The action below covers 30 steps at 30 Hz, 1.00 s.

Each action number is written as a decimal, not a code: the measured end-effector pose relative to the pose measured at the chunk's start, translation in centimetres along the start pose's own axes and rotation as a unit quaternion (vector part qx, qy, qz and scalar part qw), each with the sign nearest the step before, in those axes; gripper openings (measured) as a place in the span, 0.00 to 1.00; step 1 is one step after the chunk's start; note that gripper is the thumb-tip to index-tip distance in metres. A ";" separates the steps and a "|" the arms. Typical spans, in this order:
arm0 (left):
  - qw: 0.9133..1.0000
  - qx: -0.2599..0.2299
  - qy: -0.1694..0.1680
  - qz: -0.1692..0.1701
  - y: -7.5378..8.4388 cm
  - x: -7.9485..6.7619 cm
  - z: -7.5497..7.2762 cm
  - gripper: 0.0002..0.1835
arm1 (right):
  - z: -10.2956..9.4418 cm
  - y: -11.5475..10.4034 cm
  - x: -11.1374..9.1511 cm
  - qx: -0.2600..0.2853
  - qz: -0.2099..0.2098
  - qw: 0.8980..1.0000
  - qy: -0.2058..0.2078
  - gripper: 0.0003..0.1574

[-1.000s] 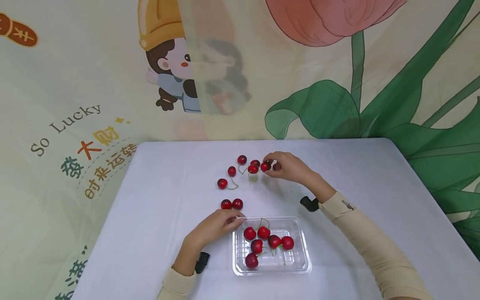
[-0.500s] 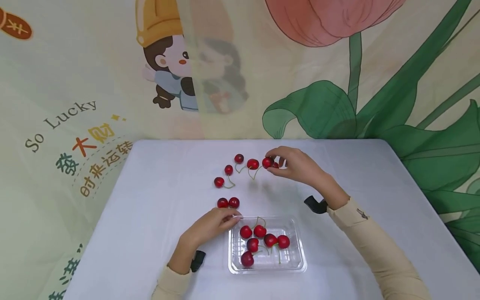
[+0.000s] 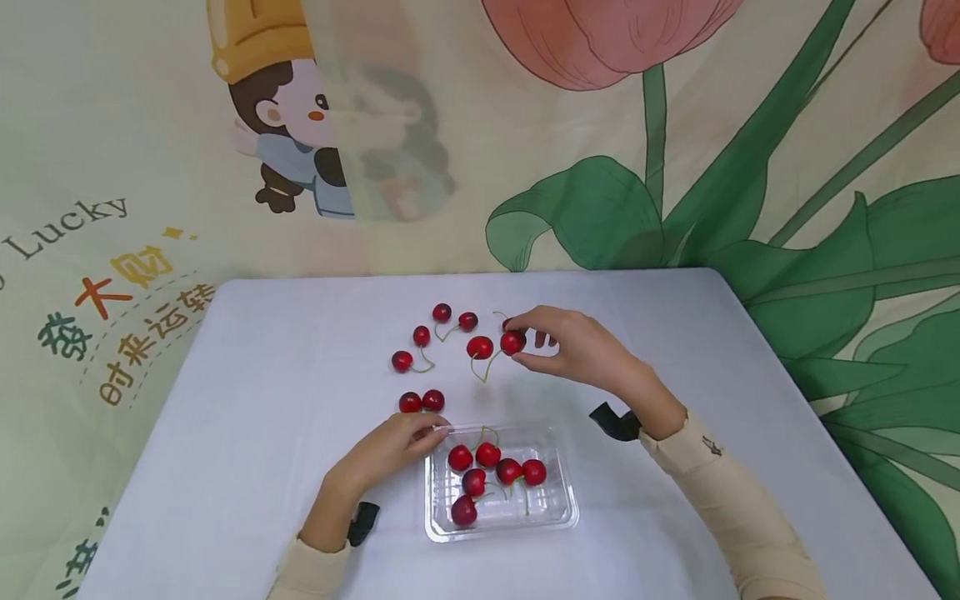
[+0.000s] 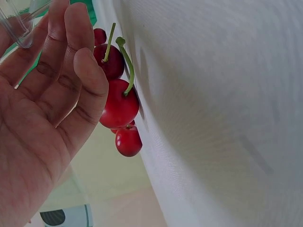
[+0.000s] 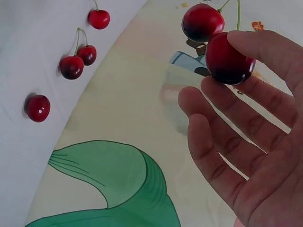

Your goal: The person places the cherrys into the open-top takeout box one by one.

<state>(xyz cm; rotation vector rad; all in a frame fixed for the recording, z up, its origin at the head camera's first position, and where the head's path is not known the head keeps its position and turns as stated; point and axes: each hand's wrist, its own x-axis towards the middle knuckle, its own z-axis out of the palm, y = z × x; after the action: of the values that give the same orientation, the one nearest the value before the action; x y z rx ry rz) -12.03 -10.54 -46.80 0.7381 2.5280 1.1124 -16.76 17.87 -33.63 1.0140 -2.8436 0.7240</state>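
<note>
My right hand (image 3: 581, 346) pinches a dark red cherry (image 5: 229, 59) between thumb and fingers. A second cherry (image 5: 202, 22) hangs beside it, their green stems meeting below in the head view. Both are held up off the table. My left hand (image 3: 390, 450) grips the back left corner of a clear plastic tray (image 3: 573, 508), thumb and fingers at its rim. Several stemmed cherries (image 3: 473, 482) lie inside the tray. Just behind my left fingers, two cherries (image 4: 119, 104) sit side by side on the cloth.
Farther back on the white table (image 3: 300, 367) lie a stemmed pair (image 3: 442, 313) and another pair (image 3: 402, 361) to its left. One loose cherry (image 5: 38, 108) is partly hidden behind my right hand in the head view. A printed curtain (image 3: 570, 208) hangs behind the table.
My right hand has drawn the cherry pair away from the others and slightly towards me, uncovering a cherry behind it. The left hand stays on the tray. The head view has swung right.
</note>
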 end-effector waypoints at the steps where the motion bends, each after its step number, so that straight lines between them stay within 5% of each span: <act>1: 1.000 0.000 0.005 -0.001 -0.2 -0.2 -0.1 0.10 | 0.1 -0.2 0.0 0.001 -0.004 1.000 -0.002 0.26; 14: 1.000 -0.015 0.007 0.018 -0.3 -0.3 1.0 0.11 | 1.3 -1.3 -4.2 0.006 0.002 1.000 -0.015 0.24; 30: 1.000 0.010 -0.002 0.027 -0.5 -0.4 -0.4 0.11 | 5.6 -2.3 -6.4 0.057 0.002 0.995 -0.079 0.22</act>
<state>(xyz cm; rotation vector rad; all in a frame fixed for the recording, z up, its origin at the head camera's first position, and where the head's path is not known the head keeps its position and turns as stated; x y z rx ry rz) -12.06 -11.32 -46.89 0.8163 2.5340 1.1030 -9.70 17.62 -38.87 1.1279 -2.9680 0.8514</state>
